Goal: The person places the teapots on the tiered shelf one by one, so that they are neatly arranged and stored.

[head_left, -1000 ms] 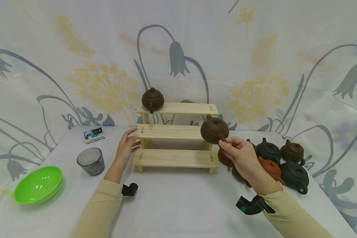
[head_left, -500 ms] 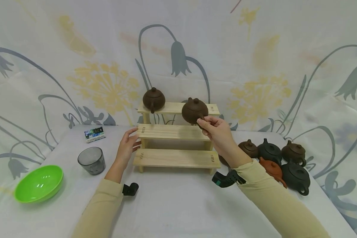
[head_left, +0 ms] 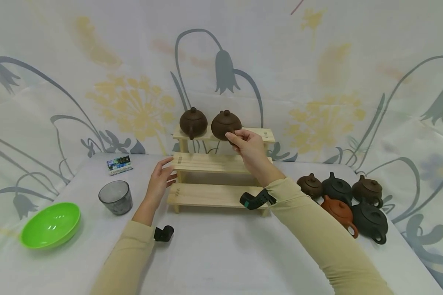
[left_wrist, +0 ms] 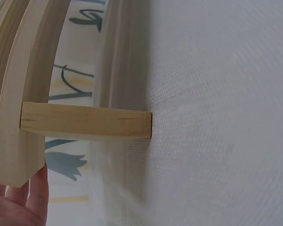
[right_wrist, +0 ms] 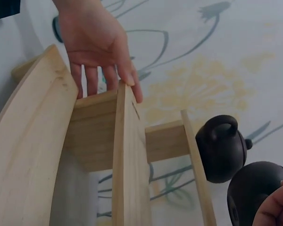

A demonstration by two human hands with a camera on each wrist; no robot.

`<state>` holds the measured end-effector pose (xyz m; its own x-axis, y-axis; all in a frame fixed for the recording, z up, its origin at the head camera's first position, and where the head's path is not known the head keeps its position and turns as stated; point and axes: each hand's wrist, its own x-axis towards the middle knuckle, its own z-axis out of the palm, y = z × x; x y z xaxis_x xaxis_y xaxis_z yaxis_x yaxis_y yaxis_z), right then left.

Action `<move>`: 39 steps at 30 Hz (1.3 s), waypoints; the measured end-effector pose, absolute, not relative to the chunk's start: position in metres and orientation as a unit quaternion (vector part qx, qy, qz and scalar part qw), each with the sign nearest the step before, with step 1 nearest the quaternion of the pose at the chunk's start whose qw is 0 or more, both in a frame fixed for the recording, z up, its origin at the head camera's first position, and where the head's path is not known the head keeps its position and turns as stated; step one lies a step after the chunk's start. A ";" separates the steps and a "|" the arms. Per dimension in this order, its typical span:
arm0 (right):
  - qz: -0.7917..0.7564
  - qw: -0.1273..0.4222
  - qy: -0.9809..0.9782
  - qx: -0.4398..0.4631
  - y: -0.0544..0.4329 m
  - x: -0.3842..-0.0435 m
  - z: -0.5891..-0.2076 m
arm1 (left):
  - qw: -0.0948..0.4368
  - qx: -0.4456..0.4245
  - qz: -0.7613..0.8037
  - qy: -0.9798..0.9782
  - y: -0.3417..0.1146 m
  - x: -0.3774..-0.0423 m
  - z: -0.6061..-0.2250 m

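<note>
A dark brown teapot (head_left: 226, 123) is at the top board of the three-step wooden stand (head_left: 210, 163), and my right hand (head_left: 249, 148) pinches it by its front side. Just left of it stands a second brown teapot (head_left: 193, 121), whose looped handle faces forward in the right wrist view. My left hand (head_left: 158, 180) holds the left end of the middle board. The right wrist view shows the thumb (right_wrist: 125, 68) on the board's edge and the other fingers beyond it. In the left wrist view, fingers (left_wrist: 37, 190) show behind the board's end.
Several teapots cluster on the right of the white table: black (head_left: 370, 221), orange-red (head_left: 337, 212) and brown (head_left: 310, 186) ones. On the left are a green bowl (head_left: 51, 225), a grey glass cup (head_left: 115, 197) and a small printed box (head_left: 119, 165). A patterned cloth (head_left: 317, 73) hangs behind.
My right hand has carried the teapot left and back, from beside the stand's right end to the top board next to the other teapot. My left hand has stayed at the stand.
</note>
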<state>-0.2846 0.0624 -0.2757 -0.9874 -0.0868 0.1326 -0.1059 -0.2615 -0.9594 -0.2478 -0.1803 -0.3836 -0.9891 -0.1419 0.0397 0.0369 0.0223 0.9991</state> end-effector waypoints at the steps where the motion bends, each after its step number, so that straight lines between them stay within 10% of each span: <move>1: 0.791 0.007 -0.608 0.073 0.060 -0.287 -0.276 | 0.064 0.037 -0.698 -0.712 -0.180 -0.248 -0.383; 39: 0.699 -0.029 -0.703 0.130 0.092 -0.278 -0.292 | 0.058 0.032 -0.696 -0.715 -0.181 -0.250 -0.386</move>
